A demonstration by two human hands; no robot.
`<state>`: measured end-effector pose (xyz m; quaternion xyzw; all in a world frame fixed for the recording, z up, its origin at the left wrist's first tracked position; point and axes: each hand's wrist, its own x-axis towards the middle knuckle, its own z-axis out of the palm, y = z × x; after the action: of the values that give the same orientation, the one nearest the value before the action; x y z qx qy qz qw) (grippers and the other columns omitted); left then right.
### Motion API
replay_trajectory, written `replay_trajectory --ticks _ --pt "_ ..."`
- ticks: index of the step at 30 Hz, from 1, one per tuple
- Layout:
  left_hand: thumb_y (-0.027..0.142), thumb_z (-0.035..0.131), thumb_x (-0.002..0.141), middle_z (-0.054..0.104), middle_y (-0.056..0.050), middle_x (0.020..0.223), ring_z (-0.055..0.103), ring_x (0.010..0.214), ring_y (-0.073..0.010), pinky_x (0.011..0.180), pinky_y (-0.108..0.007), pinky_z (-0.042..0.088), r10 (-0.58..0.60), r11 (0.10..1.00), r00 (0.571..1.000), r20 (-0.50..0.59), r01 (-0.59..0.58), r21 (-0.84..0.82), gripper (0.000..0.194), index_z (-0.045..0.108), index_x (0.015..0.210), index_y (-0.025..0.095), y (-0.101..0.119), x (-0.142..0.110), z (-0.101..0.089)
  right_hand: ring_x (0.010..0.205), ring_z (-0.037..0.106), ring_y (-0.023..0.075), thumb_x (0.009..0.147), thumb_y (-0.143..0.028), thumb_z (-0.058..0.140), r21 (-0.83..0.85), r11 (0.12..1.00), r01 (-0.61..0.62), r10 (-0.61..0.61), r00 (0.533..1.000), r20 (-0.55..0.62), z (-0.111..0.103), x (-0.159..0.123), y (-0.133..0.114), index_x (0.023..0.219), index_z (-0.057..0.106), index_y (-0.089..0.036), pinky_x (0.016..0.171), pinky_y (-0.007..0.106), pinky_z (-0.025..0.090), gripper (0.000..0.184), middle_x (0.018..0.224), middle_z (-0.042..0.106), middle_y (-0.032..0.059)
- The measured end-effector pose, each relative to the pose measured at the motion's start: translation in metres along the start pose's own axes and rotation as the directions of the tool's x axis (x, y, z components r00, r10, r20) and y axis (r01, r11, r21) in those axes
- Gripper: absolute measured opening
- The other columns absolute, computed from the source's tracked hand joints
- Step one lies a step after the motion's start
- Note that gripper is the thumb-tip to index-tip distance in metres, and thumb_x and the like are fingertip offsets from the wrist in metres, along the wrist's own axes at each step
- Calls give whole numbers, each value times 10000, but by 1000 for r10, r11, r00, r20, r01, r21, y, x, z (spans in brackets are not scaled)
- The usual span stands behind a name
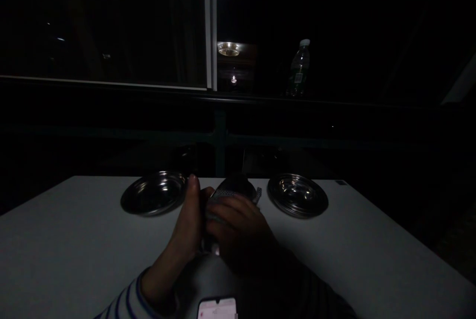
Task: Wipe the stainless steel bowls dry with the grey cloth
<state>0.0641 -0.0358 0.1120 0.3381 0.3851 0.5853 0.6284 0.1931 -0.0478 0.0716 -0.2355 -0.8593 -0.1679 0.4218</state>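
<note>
My left hand (189, 227), thumb raised, grips the left side of a dark rounded thing (236, 184) over the middle of the table; dim light hides its exact kind. My right hand (240, 229) is curled, its fingers pressed onto a finely checked piece that looks like cloth (259, 194) against the rounded thing. Much of both items is covered by the hands. Left of my hands lies a shiny metal dish (154, 194), close to my left thumb. Stacked metal dishes (297, 196) rest to the right, apart from my right hand.
The white table (74, 239) ends at a dark far edge. A phone with a lit screen (217, 308) lies at the near edge, below my hands. Beyond the table, a clear bottle (299, 68) with a white cap stands on a ledge by a window frame (210, 26).
</note>
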Motion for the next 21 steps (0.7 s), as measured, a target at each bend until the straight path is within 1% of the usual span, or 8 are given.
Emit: replay_trajectory --ticks 4,7,9,12,14,16,19,21 --pt "685 584 615 472 40 456 437 433 -90 444 -210 381 43 994 996 79 -50 101 523 534 518 174 -8 4 -7 1145 475 179 904 -213 365 45 986 -162 166 979 -119 -13 2 15 1088 588 -163 966 364 405 293 1178 594 82" --pt "634 616 631 454 49 439 407 418 -82 418 -202 357 68 986 996 51 -75 149 491 510 502 172 -9 5 -9 1183 465 174 889 -166 377 164 926 -339 363 920 -149 -14 -2 26 1119 591 -172 992 379 400 314 1222 575 83" --pt "610 643 619 455 53 432 405 408 -79 400 -197 347 89 988 996 32 -92 127 478 499 492 173 -7 4 -8 1191 475 169 890 -196 385 291 839 -460 514 846 -144 -13 -5 34 1132 596 -195 1004 376 400 320 1241 569 70" --pt "571 662 623 440 64 418 403 385 -73 388 -193 353 76 997 997 15 -76 16 453 490 482 176 0 1 -4 1162 518 176 884 -270 408 478 638 -604 727 677 -115 -12 -9 44 1115 615 -203 1000 370 413 318 1214 595 60" --pt "549 643 652 434 65 409 408 370 -74 383 -196 363 40 998 999 -4 -40 -50 436 495 481 177 3 -1 -1 1124 552 191 870 -316 428 556 507 -659 817 573 -66 -12 -9 49 1104 623 -203 973 379 437 325 1172 625 57" --pt "535 629 674 455 58 409 430 366 -81 381 -201 374 12 997 1000 -16 -13 -81 419 512 492 176 3 -1 0 1096 572 204 857 -344 438 590 428 -685 858 512 -29 -13 -9 52 1087 632 -199 950 389 452 334 1137 645 57" --pt "516 653 664 533 42 459 493 409 -97 414 -207 410 -3 996 999 -43 -1 -90 381 553 541 170 -2 1 1 1090 575 205 856 -342 434 574 440 -691 861 507 -49 -15 -8 52 1079 631 -190 952 394 450 335 1135 645 63" --pt "523 654 661 560 32 489 511 433 -103 429 -209 417 -24 995 999 -36 20 -93 378 572 569 166 -7 1 1 1103 565 194 865 -307 426 516 536 -668 811 577 -96 -17 -7 50 1087 625 -190 961 390 445 320 1156 631 67"
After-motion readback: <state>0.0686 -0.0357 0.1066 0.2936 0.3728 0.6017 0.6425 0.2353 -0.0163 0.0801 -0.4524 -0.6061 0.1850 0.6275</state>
